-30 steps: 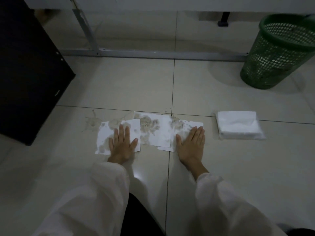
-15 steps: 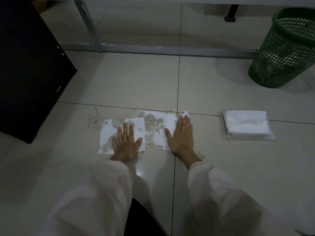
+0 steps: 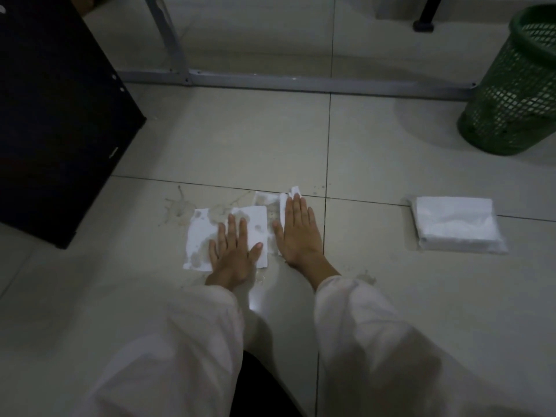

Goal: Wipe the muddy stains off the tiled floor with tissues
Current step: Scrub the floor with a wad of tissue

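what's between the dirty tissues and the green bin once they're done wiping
Nothing visible. From the stained white tissues under the left hand and right hand, bare pale tiled floor runs up to the green mesh plastic wastebasket. The white tissue pack lies nearer the person, off that line.

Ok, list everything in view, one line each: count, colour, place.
tissues: at least two, white with mud blotches, flat on the floor under the hands
mud stains: several, brown, left of and around the tissues
tissue pack: one, white, right of the hands
bin: one, green mesh, far right
cabinet: one, black, left
frame: one, grey metal, far side
floor: pale tiles
left hand: flat on a tissue
right hand: flat on a tissue
sleeves: two, white
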